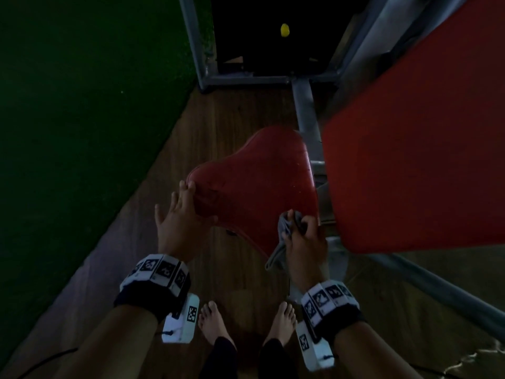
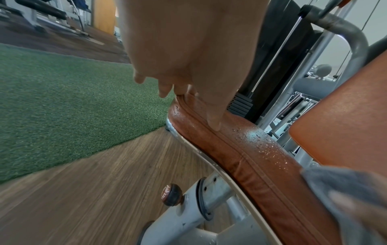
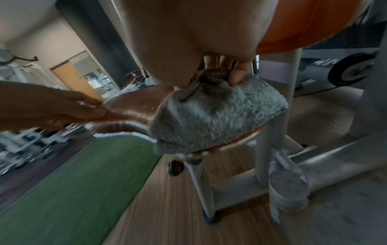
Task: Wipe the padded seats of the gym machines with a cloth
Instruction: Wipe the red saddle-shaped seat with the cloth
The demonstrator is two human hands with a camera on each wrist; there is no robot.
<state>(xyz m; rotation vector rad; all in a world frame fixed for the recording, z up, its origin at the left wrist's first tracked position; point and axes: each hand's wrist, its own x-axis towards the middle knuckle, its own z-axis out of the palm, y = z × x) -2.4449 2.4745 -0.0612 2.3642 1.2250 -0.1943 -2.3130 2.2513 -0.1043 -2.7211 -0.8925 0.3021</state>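
Note:
A red padded seat [image 1: 254, 184] of a gym machine sits in the middle of the head view, with droplets on its surface [image 2: 257, 139]. My left hand [image 1: 179, 214] rests on the seat's near left edge, fingers straight along the rim and thumb laid on the pad [image 2: 213, 119]. My right hand [image 1: 303, 236] grips a bunched grey cloth [image 1: 284, 228] at the seat's near right corner; the cloth [image 3: 215, 116] drapes over the seat edge [image 3: 130, 112]. The left hand [image 3: 52, 106] also shows at the left of the right wrist view.
A large red back pad [image 1: 418, 149] stands to the right of the seat. Grey machine frame tubes [image 1: 306, 110] run behind and below, with an adjustment knob [image 2: 171, 194] under the seat. Green turf [image 1: 82, 119] lies left, wooden floor [image 1: 235, 269] and my bare feet [image 1: 210, 324] below.

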